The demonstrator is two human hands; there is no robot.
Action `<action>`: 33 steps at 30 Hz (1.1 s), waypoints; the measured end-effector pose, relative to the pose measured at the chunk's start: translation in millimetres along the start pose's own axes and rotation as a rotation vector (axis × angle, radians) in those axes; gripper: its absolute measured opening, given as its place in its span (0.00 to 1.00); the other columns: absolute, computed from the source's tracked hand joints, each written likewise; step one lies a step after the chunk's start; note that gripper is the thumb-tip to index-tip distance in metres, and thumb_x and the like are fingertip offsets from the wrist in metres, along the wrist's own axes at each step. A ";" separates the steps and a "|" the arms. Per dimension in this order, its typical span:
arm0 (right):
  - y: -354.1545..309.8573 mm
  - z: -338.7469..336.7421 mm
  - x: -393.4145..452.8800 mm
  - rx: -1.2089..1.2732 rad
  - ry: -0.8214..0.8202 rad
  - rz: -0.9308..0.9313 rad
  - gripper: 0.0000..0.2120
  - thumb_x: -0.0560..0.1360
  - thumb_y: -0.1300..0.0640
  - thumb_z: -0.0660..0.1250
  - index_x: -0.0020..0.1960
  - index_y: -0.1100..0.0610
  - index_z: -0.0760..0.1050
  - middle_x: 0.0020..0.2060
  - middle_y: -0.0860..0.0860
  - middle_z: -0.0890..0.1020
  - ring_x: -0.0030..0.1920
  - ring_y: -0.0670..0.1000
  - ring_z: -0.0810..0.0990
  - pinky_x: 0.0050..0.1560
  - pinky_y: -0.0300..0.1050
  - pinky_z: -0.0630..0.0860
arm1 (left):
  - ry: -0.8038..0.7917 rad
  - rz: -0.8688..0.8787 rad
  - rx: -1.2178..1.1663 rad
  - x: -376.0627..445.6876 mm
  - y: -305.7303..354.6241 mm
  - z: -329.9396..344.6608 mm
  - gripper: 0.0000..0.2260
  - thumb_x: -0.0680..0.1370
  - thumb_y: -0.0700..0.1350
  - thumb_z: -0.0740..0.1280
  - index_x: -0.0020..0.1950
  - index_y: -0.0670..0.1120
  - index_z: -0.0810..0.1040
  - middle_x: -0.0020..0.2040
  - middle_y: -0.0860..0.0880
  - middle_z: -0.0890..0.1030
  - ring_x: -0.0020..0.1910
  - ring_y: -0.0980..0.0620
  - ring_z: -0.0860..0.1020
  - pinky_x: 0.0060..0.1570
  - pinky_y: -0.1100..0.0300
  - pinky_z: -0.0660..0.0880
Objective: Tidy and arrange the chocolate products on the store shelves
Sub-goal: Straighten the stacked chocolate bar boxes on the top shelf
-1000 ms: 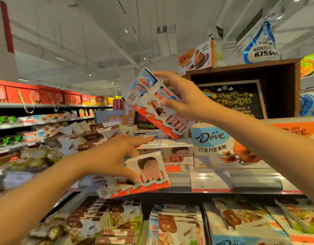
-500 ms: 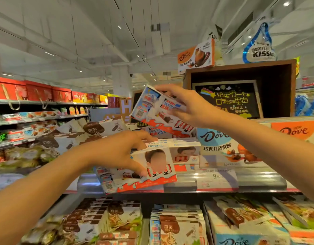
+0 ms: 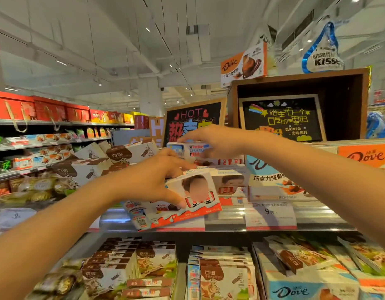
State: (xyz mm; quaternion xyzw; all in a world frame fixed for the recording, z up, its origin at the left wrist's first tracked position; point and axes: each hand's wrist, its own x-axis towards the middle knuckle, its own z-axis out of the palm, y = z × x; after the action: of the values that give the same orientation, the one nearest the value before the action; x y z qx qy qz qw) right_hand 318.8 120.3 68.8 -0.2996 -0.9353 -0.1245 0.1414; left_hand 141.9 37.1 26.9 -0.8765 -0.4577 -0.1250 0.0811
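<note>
the right hand [image 3: 217, 140] gripped a white, blue and red cardboard kinder chocolate box [image 3: 188, 149] from above, fingers curled over its top edge, holding it flat just above the back of the stack of white and orange kinder boxes [image 3: 229, 185] on the metal shelf [image 3: 317, 217]. the left hand [image 3: 153, 178] pinched a second white and orange kinder box with a child's picture [image 3: 196, 198], thumb on its front face and fingers over its top edge; that box was tilted, its lower edge hanging over the front of the metal shelf, just left of the stack.

right of the stack, touching it, stood a pale blue and white dove chocolate carton [image 3: 271, 180], and farther right an orange dove carton [image 3: 367, 155]. below the stack, on the shelf's front rail, sat a white price label [image 3: 270, 214]. left of the stack lay brown and white cartons with cow drawings [image 3: 87, 169]. under the shelf were more brown and white packs [image 3: 222, 278] and another blue dove carton [image 3: 295, 291]. behind the stack stood a black chalkboard sign reading hot [image 3: 193, 118] and a dark wooden box frame [image 3: 300, 105], topped by an orange dove box [image 3: 244, 64] and a silver kisses bag with a blue ribbon [image 3: 325, 55].
</note>
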 end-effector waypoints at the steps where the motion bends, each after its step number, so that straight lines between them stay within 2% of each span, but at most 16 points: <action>1: -1.1 3.7 1.8 0.012 -0.010 0.002 0.26 0.76 0.59 0.66 0.71 0.49 0.62 0.61 0.45 0.73 0.62 0.50 0.71 0.53 0.41 0.66 | 0.005 0.002 -0.010 0.3 0.1 -0.1 0.11 0.68 0.56 0.74 0.44 0.51 0.85 0.60 0.76 0.65 0.63 0.58 0.61 0.56 0.69 0.63; 3: -0.3 6.1 3.2 0.063 -0.010 0.005 0.23 0.76 0.61 0.66 0.68 0.50 0.65 0.53 0.44 0.71 0.56 0.49 0.71 0.49 0.41 0.64 | 0.011 0.014 -0.018 1.0 -0.8 0.0 0.11 0.68 0.55 0.74 0.45 0.51 0.85 0.60 0.76 0.65 0.64 0.59 0.59 0.55 0.72 0.62; 6: 2.6 1.1 5.3 0.129 -0.049 0.011 0.19 0.78 0.65 0.60 0.67 0.51 0.68 0.62 0.49 0.73 0.62 0.50 0.70 0.55 0.43 0.67 | 0.020 0.027 -0.018 1.4 -1.9 0.8 0.09 0.68 0.55 0.74 0.44 0.52 0.84 0.63 0.72 0.67 0.64 0.61 0.60 0.56 0.73 0.61; 8: 3.1 -3.6 6.3 0.129 -0.087 0.007 0.19 0.79 0.65 0.58 0.67 0.52 0.70 0.65 0.50 0.72 0.64 0.51 0.70 0.61 0.45 0.67 | 0.025 0.018 -0.090 -0.1 3.9 -0.1 0.03 0.68 0.53 0.75 0.38 0.56 0.83 0.62 0.69 0.71 0.60 0.64 0.66 0.55 0.74 0.64; 9: 2.9 -6.1 5.7 0.143 -0.117 0.000 0.19 0.79 0.64 0.57 0.68 0.52 0.70 0.65 0.51 0.72 0.65 0.50 0.70 0.63 0.44 0.66 | 0.030 0.013 -0.149 -0.6 6.9 0.2 0.04 0.68 0.50 0.75 0.36 0.58 0.81 0.60 0.66 0.74 0.57 0.66 0.70 0.53 0.74 0.68; 11: 2.1 -11.4 0.9 0.219 -0.169 0.001 0.17 0.81 0.61 0.55 0.69 0.54 0.69 0.67 0.50 0.71 0.67 0.47 0.68 0.65 0.39 0.63 | 0.035 -0.010 -0.252 -0.3 8.7 1.6 0.04 0.69 0.48 0.75 0.36 0.52 0.82 0.56 0.56 0.80 0.51 0.60 0.78 0.49 0.62 0.75; 13: -0.1 -16.6 -9.1 0.322 -0.143 0.018 0.17 0.82 0.57 0.53 0.70 0.54 0.67 0.67 0.48 0.70 0.64 0.42 0.67 0.58 0.27 0.63 | 0.064 -0.053 -0.264 0.7 10.0 1.5 0.07 0.69 0.49 0.75 0.40 0.45 0.83 0.48 0.51 0.84 0.43 0.55 0.82 0.45 0.51 0.77; 14: -1.5 -18.0 -14.6 0.383 -0.093 0.018 0.18 0.82 0.54 0.53 0.70 0.55 0.67 0.65 0.46 0.71 0.62 0.40 0.67 0.52 0.23 0.64 | 0.084 -0.077 -0.271 1.5 9.9 1.5 0.09 0.69 0.49 0.75 0.41 0.44 0.83 0.44 0.50 0.84 0.40 0.55 0.82 0.42 0.50 0.78; 16: -5.9 -20.6 -24.7 0.487 0.028 -0.027 0.18 0.81 0.52 0.55 0.68 0.56 0.70 0.59 0.44 0.74 0.56 0.39 0.72 0.51 0.22 0.66 | 0.121 -0.100 -0.267 3.1 12.1 1.5 0.09 0.69 0.50 0.74 0.41 0.44 0.83 0.39 0.51 0.84 0.36 0.56 0.81 0.38 0.55 0.78; 18: -13.7 -23.6 -32.2 0.480 0.060 -0.107 0.16 0.78 0.51 0.62 0.62 0.56 0.75 0.51 0.42 0.77 0.51 0.38 0.76 0.52 0.28 0.71 | 0.159 -0.100 -0.268 4.1 13.3 2.5 0.10 0.67 0.52 0.74 0.38 0.46 0.82 0.36 0.50 0.84 0.34 0.57 0.81 0.33 0.62 0.76; 20: -18.5 -23.0 -34.1 0.339 -0.008 -0.144 0.16 0.73 0.51 0.70 0.58 0.55 0.77 0.48 0.44 0.79 0.51 0.43 0.77 0.53 0.38 0.75 | 0.184 -0.101 -0.254 3.7 13.3 3.8 0.15 0.65 0.57 0.73 0.38 0.45 0.82 0.37 0.49 0.83 0.35 0.54 0.80 0.34 0.57 0.76; 22: -22.7 -19.4 -33.3 0.243 -0.077 -0.138 0.13 0.71 0.52 0.71 0.54 0.54 0.77 0.47 0.47 0.80 0.50 0.47 0.78 0.53 0.47 0.75 | 0.192 -0.112 -0.255 3.4 13.1 5.0 0.21 0.63 0.62 0.73 0.40 0.45 0.83 0.38 0.48 0.83 0.36 0.52 0.80 0.38 0.50 0.75; 25: -23.4 -18.8 -34.0 0.259 -0.069 -0.136 0.09 0.72 0.55 0.71 0.50 0.52 0.75 0.41 0.41 0.76 0.42 0.37 0.76 0.44 0.33 0.72 | 0.209 -0.132 -0.280 3.3 14.7 4.3 0.20 0.62 0.61 0.72 0.44 0.47 0.82 0.40 0.51 0.83 0.38 0.55 0.81 0.39 0.53 0.78; 27: -17.7 -27.5 -40.1 0.353 -0.029 -0.100 0.09 0.72 0.56 0.71 0.50 0.53 0.74 0.42 0.42 0.77 0.41 0.35 0.77 0.39 0.31 0.73 | 0.228 -0.177 -0.359 2.4 14.1 0.9 0.23 0.60 0.57 0.73 0.50 0.50 0.76 0.44 0.53 0.82 0.40 0.59 0.81 0.39 0.59 0.79; 30: 0.9 -43.9 -50.8 0.606 0.099 -0.010 0.11 0.72 0.62 0.69 0.52 0.53 0.73 0.49 0.47 0.78 0.48 0.46 0.82 0.41 0.39 0.80 | 0.211 -0.217 -0.474 -2.7 7.2 -7.8 0.32 0.57 0.52 0.77 0.57 0.54 0.68 0.51 0.56 0.78 0.47 0.64 0.79 0.42 0.67 0.77; 33: 17.8 -57.3 -58.9 0.865 0.268 0.089 0.12 0.72 0.68 0.66 0.49 0.52 0.72 0.48 0.49 0.79 0.48 0.51 0.82 0.38 0.40 0.80 | 0.189 -0.221 -0.471 -3.3 -0.6 -10.3 0.35 0.57 0.52 0.77 0.61 0.56 0.67 0.55 0.57 0.78 0.52 0.63 0.78 0.47 0.68 0.75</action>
State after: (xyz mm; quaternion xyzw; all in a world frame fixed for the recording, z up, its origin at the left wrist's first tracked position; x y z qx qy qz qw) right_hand 386.3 85.2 104.7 -0.2343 -0.8609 0.2460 0.3786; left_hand 138.1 32.2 35.7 -0.8005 -0.4993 -0.3171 -0.0967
